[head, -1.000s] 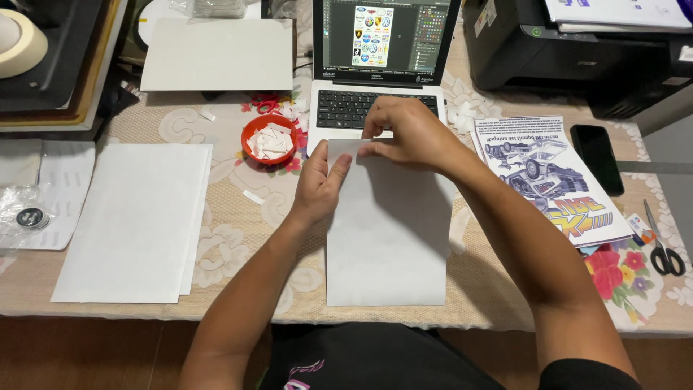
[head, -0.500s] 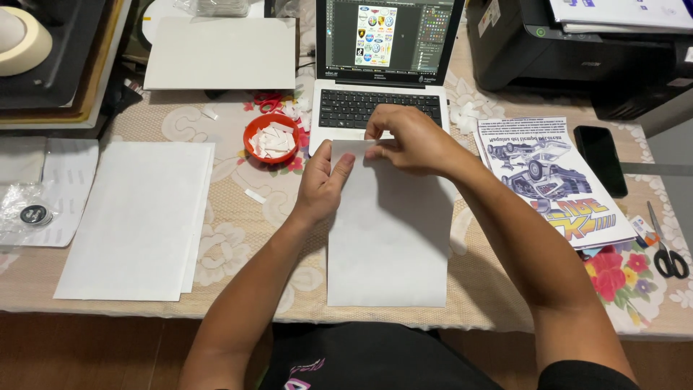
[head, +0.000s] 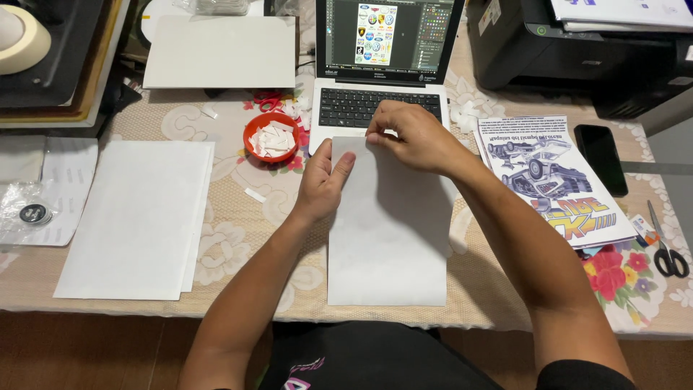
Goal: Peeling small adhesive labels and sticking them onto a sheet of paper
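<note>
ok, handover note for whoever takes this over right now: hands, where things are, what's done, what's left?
Left hand: flat on the upper left of the grey sheet, pinning it.
Right hand: fingertips pinching at the sheet's top edge, by the laptop.
The sheet lies upright on the table, its top edge on the laptop's front.
Stack of white sheets to the left, red bowl of paper scraps nearby, scissors far right.
Done: sheet laid out. Left: whatever the top edge needs; no peel visible yet.
</note>
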